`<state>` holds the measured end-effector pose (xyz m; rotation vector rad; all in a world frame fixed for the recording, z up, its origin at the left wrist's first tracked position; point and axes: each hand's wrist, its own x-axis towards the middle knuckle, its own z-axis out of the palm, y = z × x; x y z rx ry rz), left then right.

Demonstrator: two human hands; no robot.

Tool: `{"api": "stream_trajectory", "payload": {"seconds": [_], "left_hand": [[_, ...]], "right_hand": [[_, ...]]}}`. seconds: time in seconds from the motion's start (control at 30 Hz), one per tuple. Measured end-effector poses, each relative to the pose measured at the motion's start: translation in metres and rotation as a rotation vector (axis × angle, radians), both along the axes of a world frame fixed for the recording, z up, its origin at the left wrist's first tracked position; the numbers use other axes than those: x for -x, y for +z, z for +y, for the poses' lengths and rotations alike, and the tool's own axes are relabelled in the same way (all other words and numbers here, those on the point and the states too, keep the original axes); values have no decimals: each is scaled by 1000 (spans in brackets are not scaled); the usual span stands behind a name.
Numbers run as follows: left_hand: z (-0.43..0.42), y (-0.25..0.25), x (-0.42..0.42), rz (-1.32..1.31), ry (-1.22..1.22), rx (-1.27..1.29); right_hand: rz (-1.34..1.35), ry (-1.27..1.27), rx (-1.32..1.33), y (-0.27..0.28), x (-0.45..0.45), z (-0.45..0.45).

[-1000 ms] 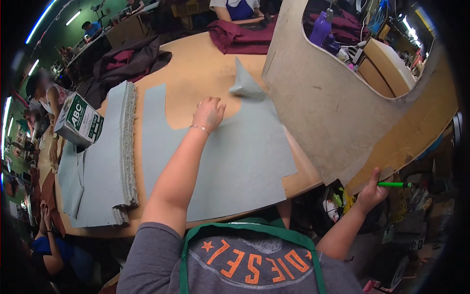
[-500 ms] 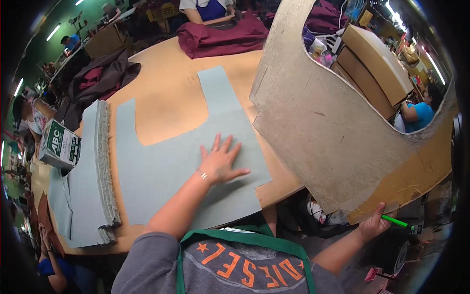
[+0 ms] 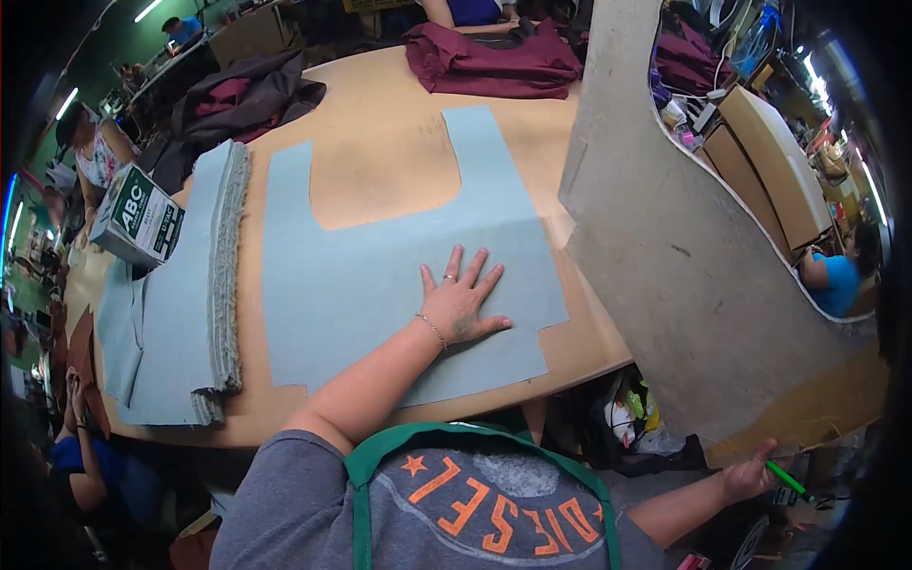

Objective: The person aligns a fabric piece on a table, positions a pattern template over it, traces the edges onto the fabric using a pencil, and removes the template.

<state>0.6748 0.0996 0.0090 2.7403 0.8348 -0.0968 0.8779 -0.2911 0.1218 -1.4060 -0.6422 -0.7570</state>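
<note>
Head view: left hand (image 3: 460,306) splayed on blue-grey cloth (image 3: 351,294), right hand (image 3: 749,476) clasping green pen (image 3: 788,480).

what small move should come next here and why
Probably lower the grey template onto the pale blue panel: the panel lies flat under the spread left hand, the right hand holds the template raised beside it, with a green pen in the same hand, and both pieces have a curved cutout.
</note>
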Motion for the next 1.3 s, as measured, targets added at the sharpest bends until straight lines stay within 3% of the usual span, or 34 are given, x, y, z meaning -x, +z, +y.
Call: {"api": "stream_trajectory", "payload": {"seconds": [0.17, 0.2, 0.3, 0.4, 0.5, 0.57, 0.7, 0.77, 0.83, 0.97, 1.03, 1.2, 1.3], "left_hand": [[-1, -3, 3, 0, -29, -14], [1, -2, 4, 11, -36, -5], [4, -3, 16, -248, -90, 143], [20, 3, 29, -825, -155, 590], [34, 51, 58, -1047, -54, 1107], [55, 58, 81, -1068, -185, 1320], [76, 69, 160, -1102, 85, 1348], [58, 86, 182, -1145, 581, 1063], [75, 52, 220, -1183, 558, 816], [77, 5, 267, -1343, 620, 733], [82, -13, 273, -1357, 668, 690], [103, -28, 275, -1108, 891, 701], [114, -44, 268, -1018, 807, 602]], "right_hand": [[26, 26, -72, 13, 10, -59], [15, -242, -107, 17, 15, -56], [-26, -250, -142, 40, 21, -62], [-29, -260, -128, 48, 20, -65], [29, -190, -56, 38, 10, -55], [109, -90, 50, 22, -3, -40], [300, 237, 341, -25, -24, 28], [546, 459, 256, -18, 23, 120], [603, 600, 342, -31, 38, 175], [630, 693, 622, -88, 29, 246], [639, 811, 557, -113, 22, 279], [487, 599, 929, -143, 0, 332], [425, 452, 1121, -153, -3, 344]]}}
